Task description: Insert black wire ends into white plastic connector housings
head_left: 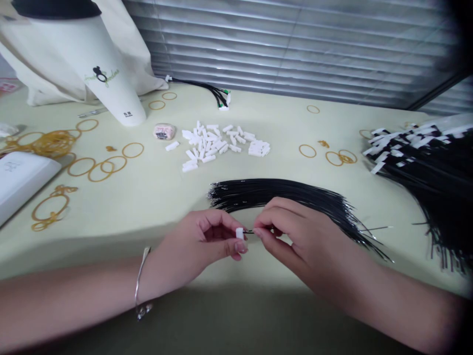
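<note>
Between the thumb and fingers of my left hand (207, 236) is a small white connector housing (240, 233). My right hand (295, 231) pinches a thin black wire (249, 232) whose end meets the housing; how deep it sits inside I cannot tell. Just beyond my hands lies a bundle of black wires (266, 190) with bare metal tips at both ends, partly covered by my right hand. Farther back, a loose pile of white connector housings (212, 140) is spread on the table.
A white tumbler (88, 64) with a dark lid leans at the back left by a cloth bag (133, 59). Rubber bands (55, 143) lie about, near a white box (22, 180). Wires with white connectors (436, 187) are heaped at right. Blinds (277, 44) stand behind the table.
</note>
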Tool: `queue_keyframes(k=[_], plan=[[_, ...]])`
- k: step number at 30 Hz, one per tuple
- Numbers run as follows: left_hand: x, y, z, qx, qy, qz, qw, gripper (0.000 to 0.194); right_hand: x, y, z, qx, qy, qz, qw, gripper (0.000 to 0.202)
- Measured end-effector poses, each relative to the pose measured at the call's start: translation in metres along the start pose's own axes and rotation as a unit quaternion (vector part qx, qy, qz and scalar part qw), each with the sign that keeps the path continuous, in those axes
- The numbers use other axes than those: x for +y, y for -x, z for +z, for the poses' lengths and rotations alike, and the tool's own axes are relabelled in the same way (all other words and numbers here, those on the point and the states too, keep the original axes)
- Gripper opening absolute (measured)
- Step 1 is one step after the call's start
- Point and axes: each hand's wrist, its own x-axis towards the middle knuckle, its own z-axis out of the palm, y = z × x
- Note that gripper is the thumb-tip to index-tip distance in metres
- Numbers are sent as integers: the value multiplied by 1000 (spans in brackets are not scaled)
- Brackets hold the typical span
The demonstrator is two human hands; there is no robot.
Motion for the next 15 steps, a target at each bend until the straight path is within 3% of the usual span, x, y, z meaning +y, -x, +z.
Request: queue_keyframes(k=[6,12,15], plan=[[0,1,1,15,-47,1,999,13,-3,-2,-3,-7,9,-31,999,20],[0,4,4,25,-112,6,993,11,-8,1,8,-2,-8,-27,1000,20],[-1,7,6,26,-159,23,987,9,-6,2,6,-41,-40,-10,998,21]])
